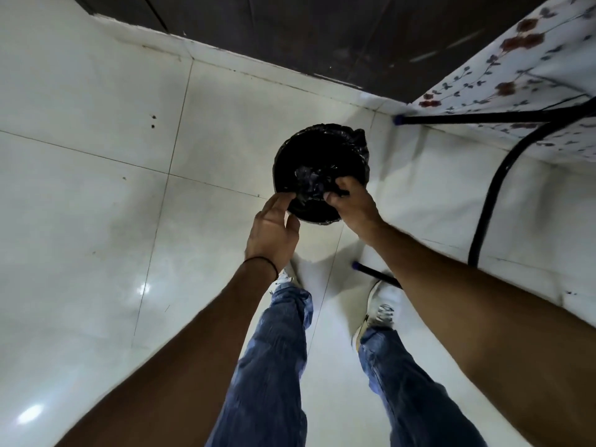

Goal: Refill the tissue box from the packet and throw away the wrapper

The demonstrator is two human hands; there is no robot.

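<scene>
A round bin point(322, 146) lined with a black bag stands on the white tiled floor in front of my feet. A crumpled clear wrapper point(311, 180) hangs over the bin's mouth. My right hand point(353, 204) pinches the wrapper's right side. My left hand point(274, 230) is at the bin's near rim, fingers apart, fingertips close to the wrapper's left edge; whether they touch it I cannot tell. The tissue box and the packet's tissues are not in view.
A table with a flowered cloth point(522, 69) and black metal legs point(487, 201) stands at the right, close to the bin. A dark wooden door or panel point(290, 33) runs along the far wall. White floor tiles point(96, 188) spread to the left.
</scene>
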